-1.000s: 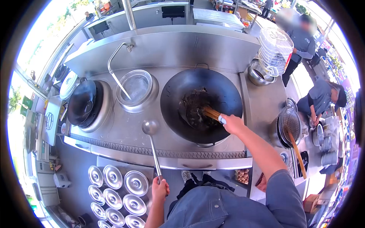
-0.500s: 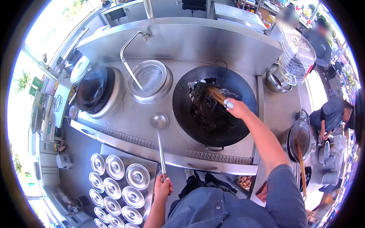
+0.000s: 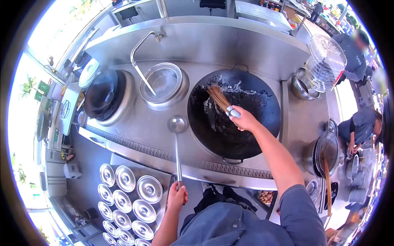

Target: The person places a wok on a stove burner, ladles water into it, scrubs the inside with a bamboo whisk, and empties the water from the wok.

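Observation:
My right hand (image 3: pixel 243 119) is closed round the wrapped end of a bamboo wok brush (image 3: pixel 218 98). The brush's bristles touch the inside of a large black wok (image 3: pixel 259 127), in its upper left part. Wet, shiny patches lie on the wok's dark surface around them. My left hand (image 3: pixel 177 196) grips the dark handle end of a long steel ladle (image 3: pixel 177 124). The ladle's bowl hangs over the steel stove top, left of the wok and apart from it.
A faucet (image 3: pixel 143 76) reaches over a round steel basin (image 3: pixel 174 82) behind the ladle. Another black wok (image 3: pixel 100 95) sits at the left. Several lidded steel pots (image 3: pixel 150 189) stand low at the left. A strainer (image 3: pixel 329 148) and a wire basket (image 3: pixel 326 61) are at the right, with people beyond.
The brush has swept left across the wok, its bristles now pointing up and left. The wet patches have spread differently. My left hand and the ladle have shifted slightly right in view.

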`<state>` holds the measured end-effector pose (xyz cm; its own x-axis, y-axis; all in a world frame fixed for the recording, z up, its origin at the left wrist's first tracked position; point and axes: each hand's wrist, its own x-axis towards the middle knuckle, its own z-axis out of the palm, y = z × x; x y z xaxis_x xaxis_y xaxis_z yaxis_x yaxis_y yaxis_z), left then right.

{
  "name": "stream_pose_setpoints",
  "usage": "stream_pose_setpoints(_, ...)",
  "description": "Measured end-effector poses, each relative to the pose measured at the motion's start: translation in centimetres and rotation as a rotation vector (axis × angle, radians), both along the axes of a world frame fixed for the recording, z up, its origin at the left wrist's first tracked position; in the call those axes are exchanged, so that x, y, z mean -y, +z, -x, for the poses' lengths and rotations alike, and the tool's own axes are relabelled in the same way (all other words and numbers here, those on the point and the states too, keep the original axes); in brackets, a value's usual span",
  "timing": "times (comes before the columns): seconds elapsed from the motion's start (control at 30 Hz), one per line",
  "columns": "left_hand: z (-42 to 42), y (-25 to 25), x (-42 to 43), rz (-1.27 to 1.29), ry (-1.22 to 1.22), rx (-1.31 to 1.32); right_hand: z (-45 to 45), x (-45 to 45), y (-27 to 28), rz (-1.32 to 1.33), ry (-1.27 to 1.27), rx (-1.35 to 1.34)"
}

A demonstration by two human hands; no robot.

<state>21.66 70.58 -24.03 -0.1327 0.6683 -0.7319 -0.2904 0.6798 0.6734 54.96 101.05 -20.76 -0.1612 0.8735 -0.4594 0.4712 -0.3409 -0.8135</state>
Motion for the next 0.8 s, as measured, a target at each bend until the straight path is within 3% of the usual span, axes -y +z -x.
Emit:
stream_pose_setpoints(0.1, 0.2, -1.0, -0.2, -0.014, 0.015, 0.033, -0.5, 6.2, 1.2, 0.093, 0.268, 0.013)
stream_pose_setpoints(0.13, 0.3, -1.0, -0.3, -0.015, 0.015, 0.037, -2.2, 7.7, 4.2, 0.164, 0.388, 0.21)
stream_pose_setpoints(0.17, 0.4, -1.0, -0.6, -0.012, 0.003, 0.029, -6.9, 8.8, 0.2, -0.235, 0.581, 0.384)
stream_pose_setpoints(0.2, 0.7, -0.8, -0.5, -0.003, -0.004, 0.014, -8.9, 8.8, 3.1, -0.03, 0.583, 0.556)
stream_pose_setpoints(0.27, 1.5, -1.0, -0.5, 0.023, -0.022, -0.042, -12.0, 5.9, 4.0, -0.133, 0.48, 0.907)
stream_pose_setpoints(0.3, 1.5, -1.3, -1.1, 0.03, -0.051, -0.088, -11.8, 3.2, 3.7, -0.238, 0.391, 0.959)
stream_pose_setpoints(0.33, 1.5, -1.1, -1.6, 0.024, -0.034, -0.088, -10.3, 0.5, 3.2, -0.269, 0.286, 0.915)
stream_pose_setpoints(0.37, 1.7, -0.9, -2.1, 0.0, -0.036, -0.143, -7.8, -1.3, 2.4, -0.483, 0.269, 0.76)
stream_pose_setpoints(0.4, 2.0, -0.6, -2.6, -0.023, -0.038, -0.2, -5.3, -2.1, 1.7, -0.143, 0.076, 0.44)
stream_pose_setpoints(0.43, 2.4, -0.2, -3.4, -0.041, -0.042, -0.241, -2.5, -1.4, 0.8, -0.075, 0.021, 0.22)
stream_pose_setpoints(0.53, 5.1, 0.3, -7.2, -0.105, -0.065, -0.472, 0.3, 4.3, 0.8, 0.083, 0.184, 0.09)
stream_pose_setpoints(0.57, 5.5, 3.0, -9.5, -0.061, -0.109, -0.609, -1.0, 6.1, 3.0, 0.174, 0.28, 0.119)
stream_pose_setpoints(0.6, 7.9, 0.0, -11.0, -0.193, -0.146, -0.808, -3.0, 7.4, 5.3, 0.243, 0.406, 0.269)
stream_pose_setpoints(0.63, 9.7, -0.8, -12.9, -0.249, -0.229, -0.955, -7.9, 8.4, 2.2, -0.18, 0.661, 0.489)
stream_pose_setpoints(0.67, 10.1, 0.6, -14.9, -0.28, -0.296, -1.133, -8.9, 8.4, 6.0, 0.07, 0.643, 0.685)
stream_pose_setpoints(0.7, 9.8, 3.0, -17.3, -0.139, -0.321, -1.119, -11.4, 7.8, 6.4, 0.04, 0.643, 0.807)
stream_pose_setpoints(0.8, 11.0, 2.4, -23.2, -0.123, -0.375, -1.229, -12.8, 2.3, 5.5, -0.155, 0.326, 0.96)
